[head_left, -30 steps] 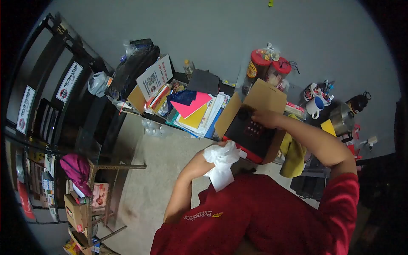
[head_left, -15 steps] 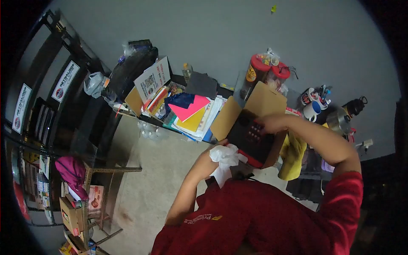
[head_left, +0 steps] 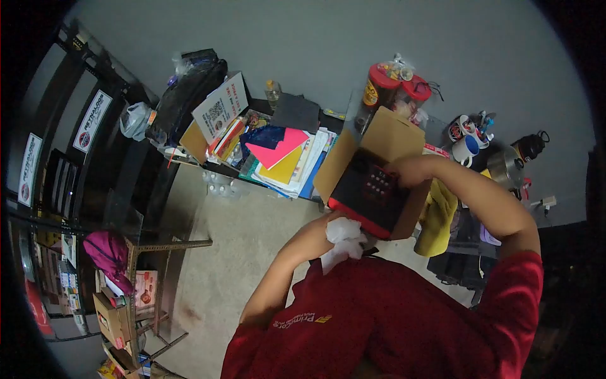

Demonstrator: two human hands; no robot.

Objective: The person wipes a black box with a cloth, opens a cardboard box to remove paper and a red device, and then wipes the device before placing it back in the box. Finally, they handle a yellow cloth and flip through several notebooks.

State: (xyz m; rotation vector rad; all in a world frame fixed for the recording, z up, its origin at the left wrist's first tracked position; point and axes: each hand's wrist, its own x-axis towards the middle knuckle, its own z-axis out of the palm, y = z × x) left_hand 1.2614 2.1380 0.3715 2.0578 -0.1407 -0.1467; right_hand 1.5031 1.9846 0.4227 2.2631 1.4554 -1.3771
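Observation:
A cardboard box (head_left: pixel 396 129) with raised flaps stands in front of me. Inside it lies a black and red object (head_left: pixel 360 186) with rows of small pale dots like buttons. My right hand (head_left: pixel 411 170) reaches over the box's right side, fingers curled at the object's dotted part. What those fingers hold, if anything, I cannot tell. At the near edge of the box, my left hand (head_left: pixel 319 237) is closed on a crumpled white tissue (head_left: pixel 346 237), which hides part of its fingers.
Left of the box are stacked papers and folders (head_left: pixel 297 170), and a QR-code sign (head_left: pixel 219 114). Red-lidded jars (head_left: pixel 382 76) stand behind it. To the right are a yellow cloth (head_left: pixel 439 221), mugs (head_left: pixel 466 148) and a metal pot (head_left: pixel 504 167). Shelving (head_left: pixel 63 139) lines the left.
My left hand and the tissue have shifted right along the box's near edge, uncovering more of the red front. My right hand stays at the dotted part. The view has shifted slightly.

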